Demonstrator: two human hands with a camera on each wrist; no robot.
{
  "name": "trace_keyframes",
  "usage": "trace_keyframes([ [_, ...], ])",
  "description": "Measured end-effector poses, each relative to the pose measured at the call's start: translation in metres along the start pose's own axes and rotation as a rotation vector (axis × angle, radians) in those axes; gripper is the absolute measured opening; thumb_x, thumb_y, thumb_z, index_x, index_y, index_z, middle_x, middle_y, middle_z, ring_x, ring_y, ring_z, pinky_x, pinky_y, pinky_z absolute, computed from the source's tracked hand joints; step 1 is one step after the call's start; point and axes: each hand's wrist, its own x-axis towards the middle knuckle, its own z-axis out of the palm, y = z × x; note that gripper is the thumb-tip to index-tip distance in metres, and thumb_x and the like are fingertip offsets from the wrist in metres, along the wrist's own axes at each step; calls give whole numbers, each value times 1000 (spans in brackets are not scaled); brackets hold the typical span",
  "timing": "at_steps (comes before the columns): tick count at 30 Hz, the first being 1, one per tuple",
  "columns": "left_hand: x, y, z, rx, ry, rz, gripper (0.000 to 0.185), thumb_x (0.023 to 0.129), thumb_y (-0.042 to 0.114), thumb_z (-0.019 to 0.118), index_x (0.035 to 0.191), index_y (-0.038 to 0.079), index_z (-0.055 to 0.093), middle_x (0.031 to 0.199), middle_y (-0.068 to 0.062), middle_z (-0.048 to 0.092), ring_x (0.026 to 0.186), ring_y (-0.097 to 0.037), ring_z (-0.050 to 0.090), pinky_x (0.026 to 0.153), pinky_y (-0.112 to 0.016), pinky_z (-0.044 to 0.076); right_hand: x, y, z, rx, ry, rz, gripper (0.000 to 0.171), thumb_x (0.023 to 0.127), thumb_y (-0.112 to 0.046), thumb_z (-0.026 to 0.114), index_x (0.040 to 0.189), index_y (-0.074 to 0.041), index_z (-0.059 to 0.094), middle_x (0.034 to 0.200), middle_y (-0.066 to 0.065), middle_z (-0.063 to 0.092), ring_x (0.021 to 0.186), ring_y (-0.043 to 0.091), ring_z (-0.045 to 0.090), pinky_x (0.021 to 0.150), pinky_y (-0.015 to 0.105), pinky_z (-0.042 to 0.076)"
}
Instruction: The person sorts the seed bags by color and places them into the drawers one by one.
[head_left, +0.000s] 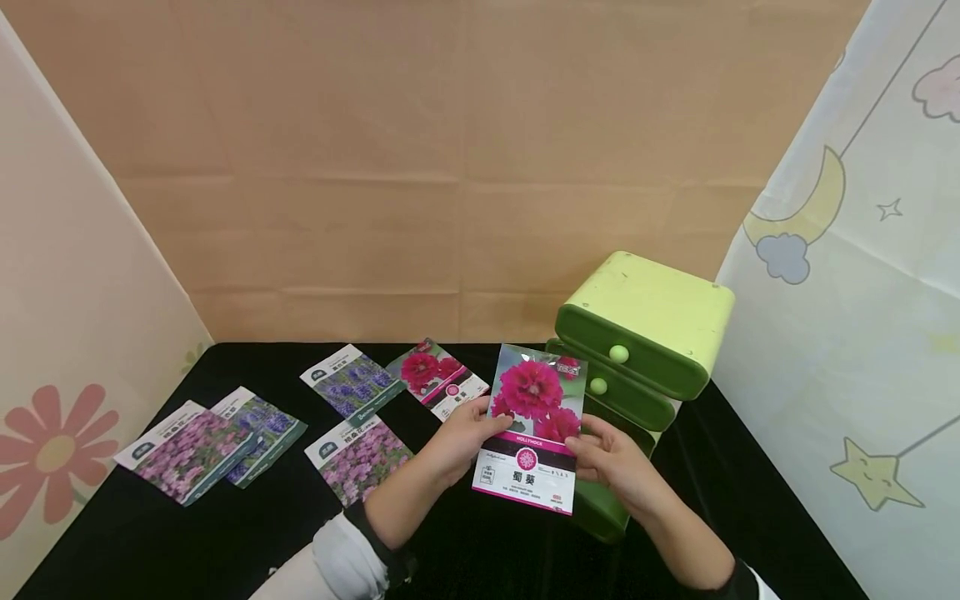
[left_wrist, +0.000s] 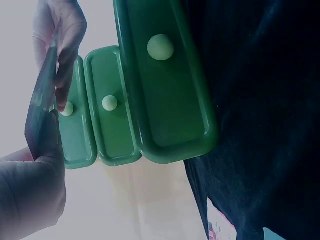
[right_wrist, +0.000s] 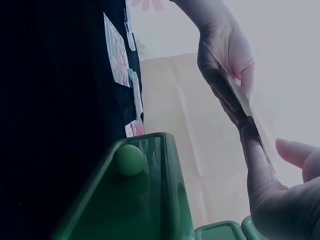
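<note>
Holding up one red flower seed packet [head_left: 531,425], pinched by both hands: left hand [head_left: 459,433] at nine o'clock, right hand [head_left: 611,457] at three. Five packets [head_left: 358,382] lying on desk [head_left: 150,542], green drawers [head_left: 637,350] looking shut.

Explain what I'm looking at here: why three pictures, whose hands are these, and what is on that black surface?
No machine here: a person works with bare hands and wears three cameras. The wide picture comes from the head, looking down. The other two come from the wrists, so they look sideways and odd.

The left hand and right hand together hold up a seed packet printed with red hollyhock flowers; fingers pinch its edges.

On the black tablecloth lie five more seed packets, purple, pink and red. Behind the hands stands a green mini drawer chest with round knobs; its lower drawers are stepped forward.
</note>
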Motion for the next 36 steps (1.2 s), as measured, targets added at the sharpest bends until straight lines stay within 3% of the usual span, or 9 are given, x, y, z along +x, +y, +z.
trace_keyframes([
  [7, 1, -3, -1, -10, -12, -1, 47, 99, 18, 54, 141, -1, 44, 113, -17, 68, 91, -19, 70, 83, -35, 59, -4, 0, 0, 53, -13, 4, 63, 99, -12, 54, 144, 15, 18, 113, 8, 71, 94, 14, 71, 78, 27, 59],
  [16, 1, -4, -2, -5, -27, -4, 46, 99, 18, 56, 139, -1, 45, 114, -17, 68, 92, -19, 70, 84, -35, 59, -6, 3, -3, 97, -31, 13, 64, 99, -10, 53, 143, 17, 16, 108, 2, 72, 93, 14, 71, 77, 24, 59],
  [24, 4, 3, -20, -13, -51, 27, 46, 101, 15, 50, 144, 2, 40, 129, -21, 60, 106, -27, 67, 91, -40, 56, -6, 5, -6, 102, -56, -18, 64, 100, -9, 51, 143, 19, 12, 106, -1, 73, 93, 13, 71, 79, 26, 59],
  [27, 8, 7, -29, -18, -4, 70, 42, 102, 15, 48, 142, 2, 43, 135, -22, 56, 118, -32, 61, 98, -42, 51, -7, 5, -8, 96, -51, -22, 62, 100, -9, 50, 142, 19, 14, 105, -1, 73, 93, 13, 71, 79, 26, 59],
  [30, 14, 11, -40, 21, 127, 120, 38, 101, 14, 49, 137, 2, 51, 138, -20, 54, 126, -33, 55, 105, -44, 46, -8, 5, -9, 97, -42, -11, 63, 100, -10, 50, 143, 19, 14, 105, -2, 73, 94, 13, 71, 80, 26, 59],
  [34, 26, 11, -55, 183, 367, 148, 37, 99, 17, 54, 134, 8, 57, 141, -17, 53, 130, -34, 49, 111, -49, 39, -10, 6, -11, 114, -31, 21, 67, 101, -10, 49, 145, 18, 7, 103, -4, 73, 95, 11, 70, 82, 26, 58],
  [36, 34, 9, -62, 302, 451, 171, 41, 98, 17, 55, 138, 8, 53, 145, -18, 48, 134, -38, 44, 112, -54, 35, -11, 7, -12, 127, -30, 34, 67, 101, -11, 47, 145, 18, 5, 104, -5, 72, 96, 11, 70, 84, 27, 58],
])
